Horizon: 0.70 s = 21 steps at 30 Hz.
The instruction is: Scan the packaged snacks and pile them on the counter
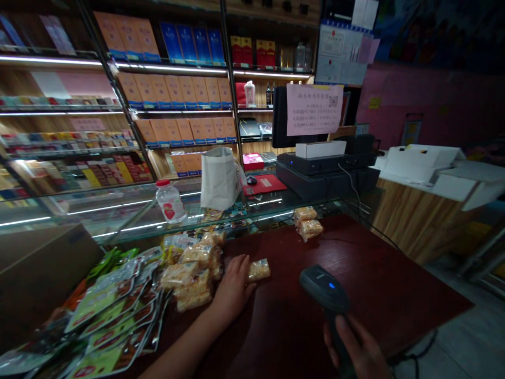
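Note:
My right hand [357, 347] grips the handle of a dark barcode scanner [325, 289] with a blue light on top. The scanner's head points up and to the left, above the dark red tabletop. My left hand [235, 284] is closed around a clear-wrapped, pale yellow snack bar [259, 269], whose right end sticks out past the fingers. Just left of that hand is a pile of similar wrapped snack bars [193, 279]. Two more wrapped snacks [308, 223] lie farther back, near the table's rear edge.
Flat snack packets [114, 321] heap up beside a cardboard box [43, 263] at left. Behind stand a glass counter with a red-lidded plastic jar [170, 202], a white bag [220, 179] and a monitor [280, 118]. A cable [379, 234] runs along the table's right side.

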Motion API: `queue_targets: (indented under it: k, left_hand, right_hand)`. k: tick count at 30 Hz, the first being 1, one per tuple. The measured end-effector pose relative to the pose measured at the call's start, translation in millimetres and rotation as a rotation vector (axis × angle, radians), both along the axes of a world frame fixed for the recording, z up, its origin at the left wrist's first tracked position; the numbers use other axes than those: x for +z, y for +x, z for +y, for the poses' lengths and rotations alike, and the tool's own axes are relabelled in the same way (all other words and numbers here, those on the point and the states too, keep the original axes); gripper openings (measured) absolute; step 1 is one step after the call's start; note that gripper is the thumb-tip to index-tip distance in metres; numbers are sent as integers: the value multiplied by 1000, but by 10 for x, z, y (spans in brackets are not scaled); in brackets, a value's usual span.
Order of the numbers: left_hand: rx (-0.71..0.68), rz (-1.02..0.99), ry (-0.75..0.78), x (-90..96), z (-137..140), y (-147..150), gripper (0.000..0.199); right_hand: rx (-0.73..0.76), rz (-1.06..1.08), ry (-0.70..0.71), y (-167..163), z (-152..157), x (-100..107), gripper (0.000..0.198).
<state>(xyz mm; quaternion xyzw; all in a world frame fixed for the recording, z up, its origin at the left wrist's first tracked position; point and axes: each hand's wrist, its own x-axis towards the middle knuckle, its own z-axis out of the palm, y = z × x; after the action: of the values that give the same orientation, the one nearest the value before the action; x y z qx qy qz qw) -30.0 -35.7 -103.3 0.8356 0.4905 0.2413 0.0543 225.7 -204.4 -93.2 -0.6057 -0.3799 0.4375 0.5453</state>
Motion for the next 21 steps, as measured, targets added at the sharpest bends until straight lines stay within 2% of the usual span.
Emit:
queue_targets:
  k: [6,8,11,13,18,21]
  left_hand:
    - [-21,-344,-230,107,-112,-113,41]
    - [-34,-522,-373,137,-154,-90,41]
    - [-34,-823,-656,137,-198,-48,55]
    - [-25,-980,-762,110,-205,-29,64]
    - [-25,-1217,-848,53,-173,-23,70]
    - [-32,-1280,-837,78,-163,-34,75]
  right_hand:
    - [43,-10,17,-123,43,84,65]
    - [70,-21,4,-151,52,67,65]
    - [96,-49,9,-162,60,38,65]
    - [108,-53,1,-161,66,29,64]
    - [79,-49,-2,-185,88,42,62]
    - [52,-54,10,-216,96,69,60]
